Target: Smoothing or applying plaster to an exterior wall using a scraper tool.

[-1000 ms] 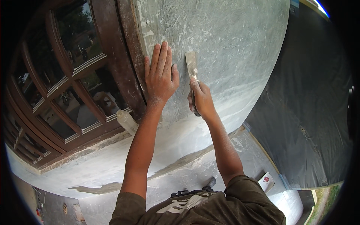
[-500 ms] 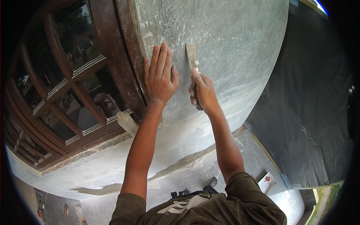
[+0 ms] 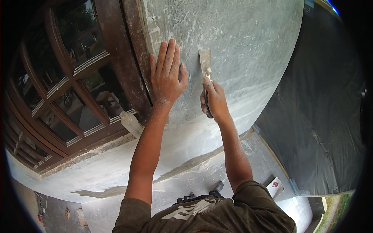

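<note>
My left hand (image 3: 168,77) lies flat against the grey plastered wall (image 3: 241,42), fingers stretched upward beside the brown window frame. It holds nothing, and pale dust covers the wrist. To its right, my right hand (image 3: 216,99) is wrapped round the dark handle of a putty knife (image 3: 205,62). The knife's wide metal blade points up along the wall and bears smears of pale filler. Whether the blade edge touches the plaster I cannot tell. Patches and streaks of white filler mark the wall around both hands.
A wooden window (image 3: 74,83) with glass panes is on the left. A translucent plastic bottle (image 3: 131,123) stands on its sill, next to my left forearm. Black plastic sheeting (image 3: 314,108) hangs on the right. A white container (image 3: 275,188) sits on the tiled floor at lower right.
The putty knife and my right hand have shifted slightly down and to the right. My left hand stays flat on the wall, a little higher in the picture.
</note>
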The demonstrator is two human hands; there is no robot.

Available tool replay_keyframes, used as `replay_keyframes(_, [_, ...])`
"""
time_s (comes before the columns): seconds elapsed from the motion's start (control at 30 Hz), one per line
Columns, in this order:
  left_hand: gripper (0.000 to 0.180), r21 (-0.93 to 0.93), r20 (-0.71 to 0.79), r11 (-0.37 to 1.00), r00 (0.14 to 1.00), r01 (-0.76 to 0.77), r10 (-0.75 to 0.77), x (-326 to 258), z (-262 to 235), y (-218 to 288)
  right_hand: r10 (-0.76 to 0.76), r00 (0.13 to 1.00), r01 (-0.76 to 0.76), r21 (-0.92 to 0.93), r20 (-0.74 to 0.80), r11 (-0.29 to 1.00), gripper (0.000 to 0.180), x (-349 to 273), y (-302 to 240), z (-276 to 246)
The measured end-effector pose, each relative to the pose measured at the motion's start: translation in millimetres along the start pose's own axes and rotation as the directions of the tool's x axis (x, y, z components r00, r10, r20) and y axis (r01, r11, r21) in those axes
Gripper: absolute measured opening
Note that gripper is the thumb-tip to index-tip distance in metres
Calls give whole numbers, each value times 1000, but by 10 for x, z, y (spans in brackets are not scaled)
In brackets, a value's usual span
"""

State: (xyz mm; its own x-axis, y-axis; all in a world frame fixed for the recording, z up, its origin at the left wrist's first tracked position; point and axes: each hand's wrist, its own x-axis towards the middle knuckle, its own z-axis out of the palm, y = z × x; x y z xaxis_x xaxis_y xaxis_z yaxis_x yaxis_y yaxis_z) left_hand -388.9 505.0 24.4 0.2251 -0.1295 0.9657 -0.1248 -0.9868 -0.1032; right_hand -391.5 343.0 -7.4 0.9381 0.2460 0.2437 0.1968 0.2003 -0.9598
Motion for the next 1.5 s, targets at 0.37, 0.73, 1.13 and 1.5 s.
replay_keyframes(0.37, [62,7,-3,1000,1000,-6,6,-30,14,-20,9,999,-12,-58,-51,998,40,-100,109,45])
replay_keyframes(0.73, [61,1,-3,1000,1000,-3,3,-16,13,-17,9,999,-12,-72,-47,997,39,-64,133,28])
replay_keyframes(1.13, [62,-29,-4,1000,1000,-3,3,-41,48,7,45,999,-45,-20,6,999,37,-4,52,-33])
replay_keyframes(1.5, [63,-9,-4,1000,1000,-2,2,-22,23,10,6,1000,-6,-46,3,999,38,58,-82,1])
